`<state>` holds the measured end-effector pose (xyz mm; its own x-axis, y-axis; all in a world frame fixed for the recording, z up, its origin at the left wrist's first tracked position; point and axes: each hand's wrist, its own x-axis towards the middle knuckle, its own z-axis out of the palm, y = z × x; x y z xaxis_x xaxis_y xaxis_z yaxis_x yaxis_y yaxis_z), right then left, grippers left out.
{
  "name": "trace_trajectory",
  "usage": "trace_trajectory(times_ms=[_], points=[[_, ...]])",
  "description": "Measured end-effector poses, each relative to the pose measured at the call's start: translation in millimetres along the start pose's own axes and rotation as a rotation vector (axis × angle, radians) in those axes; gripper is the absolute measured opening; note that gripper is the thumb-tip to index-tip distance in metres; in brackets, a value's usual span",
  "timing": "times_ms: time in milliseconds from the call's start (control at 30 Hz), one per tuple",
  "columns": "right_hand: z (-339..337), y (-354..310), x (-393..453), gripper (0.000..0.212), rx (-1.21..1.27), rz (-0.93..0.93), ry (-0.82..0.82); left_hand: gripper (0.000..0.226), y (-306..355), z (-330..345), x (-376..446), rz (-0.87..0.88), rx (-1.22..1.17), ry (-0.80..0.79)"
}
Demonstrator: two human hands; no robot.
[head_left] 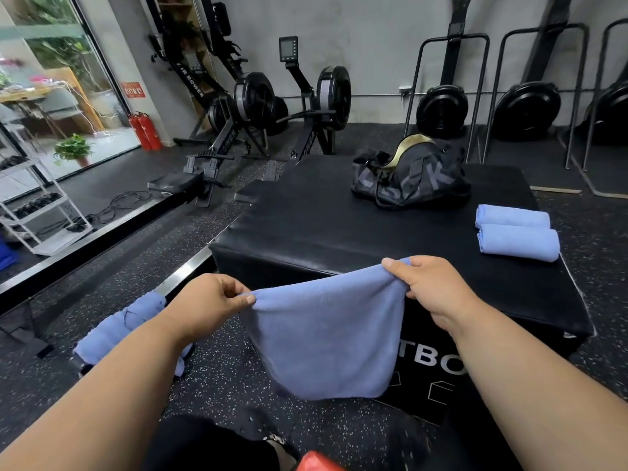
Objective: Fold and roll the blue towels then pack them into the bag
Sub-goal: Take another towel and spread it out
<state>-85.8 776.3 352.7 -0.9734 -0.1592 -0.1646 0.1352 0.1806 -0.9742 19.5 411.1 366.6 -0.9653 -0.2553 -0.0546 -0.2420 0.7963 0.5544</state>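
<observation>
The left hand (210, 300) and the right hand (431, 287) each pinched an upper corner of a blue towel (326, 338), fingers and thumb clamped on the cloth, so that it hung in the air in front of the black box (323, 215). Two rolled towels (516, 232) lay touching side by side near the box's right edge, the open bag (411, 178) sat further back on it, and more blue towels (119, 328) lay on the floor under the left forearm.
</observation>
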Motion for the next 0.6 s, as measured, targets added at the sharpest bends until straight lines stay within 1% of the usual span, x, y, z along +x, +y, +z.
trace_trajectory(times_ms=[100,200,300,367,433,467,533,600], points=[[0.9,-13.2,14.8,0.035,0.004,0.018,-0.014,0.021,8.6,-8.9,18.6,-0.008,0.095,0.076],[-0.8,-59.0,43.3,0.025,0.126,-0.04,0.027,0.021,38.2,-32.3,49.9,0.048,0.069,0.167],[-13.9,-131.3,69.4,0.013,0.218,-0.148,0.096,0.019,92.1,-73.4,81.2,0.137,-0.044,0.364],[-27.1,-175.1,77.8,0.013,0.251,-0.233,0.134,0.016,131.3,-101.9,90.7,0.211,-0.209,0.478],[-40.2,-204.3,76.8,0.015,0.241,-0.328,0.184,0.013,159.2,-120.4,91.4,0.279,-0.296,0.561],[-45.9,-210.0,73.8,0.016,0.251,-0.372,0.197,0.012,165.4,-122.9,89.8,0.299,-0.324,0.58],[-53.6,-204.7,64.9,0.012,0.275,-0.409,0.196,0.011,165.2,-115.2,84.2,0.304,-0.386,0.551],[-56.6,-172.5,59.9,0.013,0.256,-0.377,0.196,0.007,146.0,-87.9,79.9,0.267,-0.385,0.48]])
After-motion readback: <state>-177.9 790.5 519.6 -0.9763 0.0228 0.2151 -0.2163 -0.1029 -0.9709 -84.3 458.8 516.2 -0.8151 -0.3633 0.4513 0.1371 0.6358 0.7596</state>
